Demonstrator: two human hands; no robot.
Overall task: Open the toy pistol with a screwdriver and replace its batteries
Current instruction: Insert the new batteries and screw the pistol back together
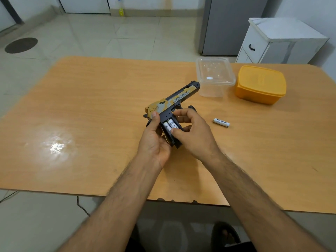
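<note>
Gripping the toy pistol [171, 104] above the table [91, 110], the left hand [154, 140] curls round its grip while the right hand [190, 130] pinches white batteries [168, 125] in the open compartment. Right, a loose battery [221, 122] reads "Heybright". Farther, a clear container [214, 77] and yellow box [260, 84].

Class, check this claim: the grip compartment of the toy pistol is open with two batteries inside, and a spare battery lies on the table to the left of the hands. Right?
Not quite. The head view shows the spare battery on the table to the right of the hands, not the left. The rest holds for the toy pistol.
</note>
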